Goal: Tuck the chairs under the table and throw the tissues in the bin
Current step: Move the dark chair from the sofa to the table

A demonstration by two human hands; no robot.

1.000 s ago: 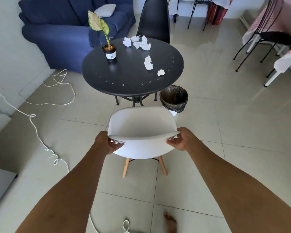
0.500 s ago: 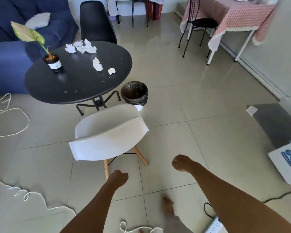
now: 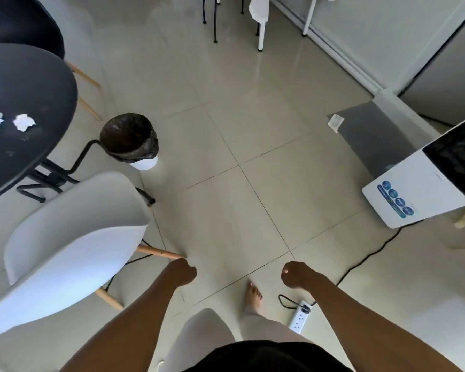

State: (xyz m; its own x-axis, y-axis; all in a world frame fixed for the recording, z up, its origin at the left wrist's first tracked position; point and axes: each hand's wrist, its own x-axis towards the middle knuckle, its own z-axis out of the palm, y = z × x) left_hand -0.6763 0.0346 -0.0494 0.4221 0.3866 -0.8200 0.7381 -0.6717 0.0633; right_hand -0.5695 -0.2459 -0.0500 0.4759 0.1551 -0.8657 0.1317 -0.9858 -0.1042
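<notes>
We see left hand curled, empty | right hand curled, empty | white chair beside black table (tissues on top) | bin nearby

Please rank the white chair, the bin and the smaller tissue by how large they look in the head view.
1. White chair, largest, though nearness to the camera inflates it.
2. Bin.
3. Smaller tissue, smallest.
</notes>
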